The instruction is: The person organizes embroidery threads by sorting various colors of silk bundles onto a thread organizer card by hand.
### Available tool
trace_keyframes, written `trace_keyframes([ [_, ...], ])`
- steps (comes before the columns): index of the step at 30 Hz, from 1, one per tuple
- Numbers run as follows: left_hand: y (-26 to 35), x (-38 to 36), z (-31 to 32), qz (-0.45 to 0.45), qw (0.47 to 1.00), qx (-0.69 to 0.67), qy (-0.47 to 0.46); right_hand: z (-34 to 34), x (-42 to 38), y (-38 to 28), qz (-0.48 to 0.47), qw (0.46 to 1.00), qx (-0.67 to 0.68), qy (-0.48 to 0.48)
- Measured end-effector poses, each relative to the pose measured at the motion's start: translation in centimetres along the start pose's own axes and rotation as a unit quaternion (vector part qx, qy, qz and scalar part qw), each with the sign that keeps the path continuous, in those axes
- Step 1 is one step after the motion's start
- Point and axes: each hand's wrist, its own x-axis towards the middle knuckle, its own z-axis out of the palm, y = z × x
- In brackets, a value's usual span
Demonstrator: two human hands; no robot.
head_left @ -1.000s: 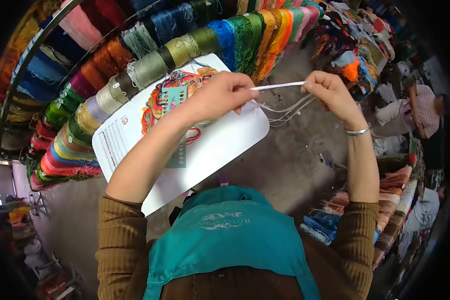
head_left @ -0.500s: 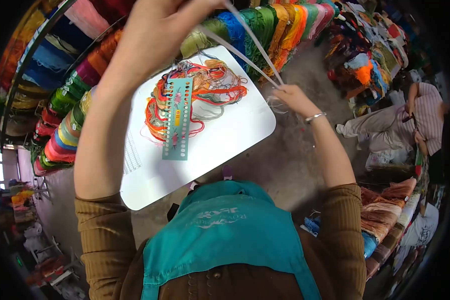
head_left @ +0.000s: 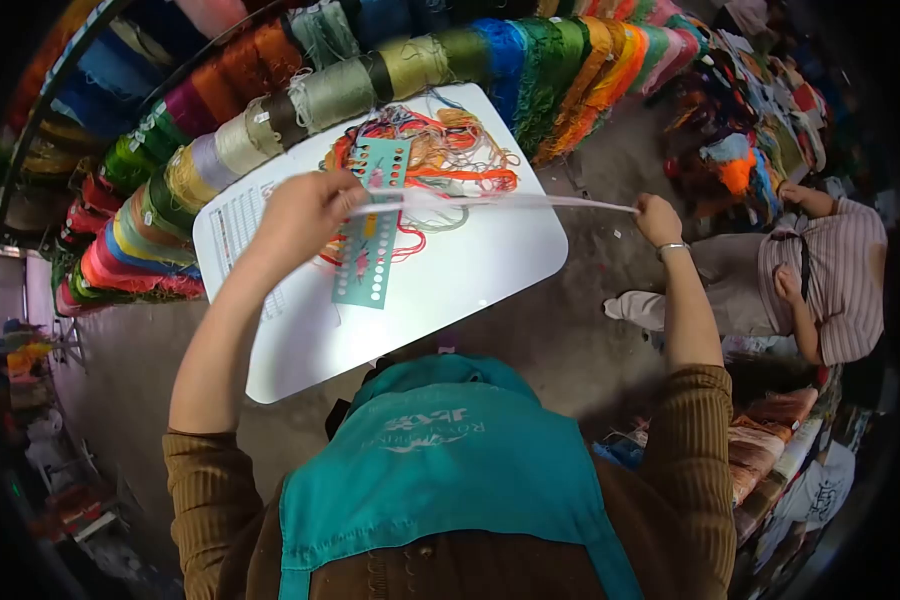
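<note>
In the head view, the left hand (head_left: 305, 210) and the right hand (head_left: 658, 218) each pinch one end of a pale white bundle of threads (head_left: 500, 202), stretched taut between them above a white rounded board (head_left: 470, 280). On the board lie a teal punched thread-sorter card (head_left: 370, 250) and a tangle of orange and red threads (head_left: 450, 160). Multicoloured yarn skeins (head_left: 370, 80) hang on a rail just beyond. A seated person in a striped shirt (head_left: 830, 280) is at the right.

Bright even daylight, strong fisheye warp, dark vignetted corners, mostly sharp

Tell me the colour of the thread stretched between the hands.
White thread, head view.
</note>
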Motion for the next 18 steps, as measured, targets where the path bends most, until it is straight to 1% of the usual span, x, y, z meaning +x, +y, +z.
trace_keyframes([
  [2,-0.5,-1.3,1.4,-0.052,0.997,0.023,-0.057,0.6,0.3,0.1,0.010,0.999,-0.009,-0.043],
  [3,-1.2,-2.0,2.3,-0.056,0.996,0.013,-0.066,2.2,1.6,1.8,0.051,0.989,0.130,-0.056],
  [4,-1.7,-2.6,2.8,-0.061,0.995,0.002,-0.075,3.9,3.0,2.9,0.092,0.957,0.267,-0.069],
  [5,-1.2,-3.0,2.6,-0.065,0.992,0.027,-0.104,3.3,3.1,2.0,0.066,0.989,0.135,0.006],
  [6,-1.5,-3.5,2.7,-0.075,0.992,0.026,-0.102,2.2,2.5,0.1,0.059,0.995,0.062,0.056],
  [7,-1.8,-4.0,2.9,-0.077,0.990,0.016,-0.115,0.5,1.1,-3.2,0.053,0.993,-0.012,0.107],
  [8,-2.1,-4.5,3.0,-0.077,0.989,0.005,-0.128,-2.2,-1.0,-7.8,0.019,0.992,-0.013,0.126],
  [9,-2.2,-4.8,2.8,-0.077,0.986,0.003,-0.148,-3.4,-2.2,-11.6,-0.013,0.990,0.002,0.139],
  [10,-2.6,-5.3,3.0,-0.081,0.986,0.000,-0.148,-4.2,-3.4,-15.2,-0.043,0.987,0.016,0.151],
  [11,-3.1,-5.8,3.3,-0.058,0.988,-0.052,-0.133,-5.0,-5.4,-19.2,-0.115,0.972,0.092,0.182],
  [12,-3.4,-6.2,3.5,-0.033,0.987,-0.104,-0.116,-4.4,-6.4,-21.9,-0.201,0.944,0.181,0.188],
  [13,-3.3,-6.5,3.1,-0.035,0.987,-0.105,-0.116,-4.5,-7.8,-25.1,-0.245,0.938,0.210,0.130],
  [14,-2.9,-6.8,2.5,-0.059,0.978,-0.143,-0.138,-3.2,-8.6,-27.2,-0.298,0.902,0.303,0.081],
  [15,-2.6,-7.2,2.2,-0.083,0.967,-0.181,-0.160,-4.0,-9.9,-30.1,-0.304,0.882,0.360,-0.027],
  [16,-3.2,-7.7,2.9,-0.092,0.951,-0.254,-0.149,-4.8,-11.1,-32.3,-0.308,0.847,0.411,-0.136],
  [17,-4.3,-8.4,3.7,-0.102,0.933,-0.321,-0.130,-4.3,-11.9,-33.6,-0.360,0.821,0.419,-0.146],
  [18,-4.7,-8.9,4.1,-0.081,0.935,-0.331,-0.103,-3.6,-12.6,-35.3,-0.421,0.784,0.428,-0.156],
])
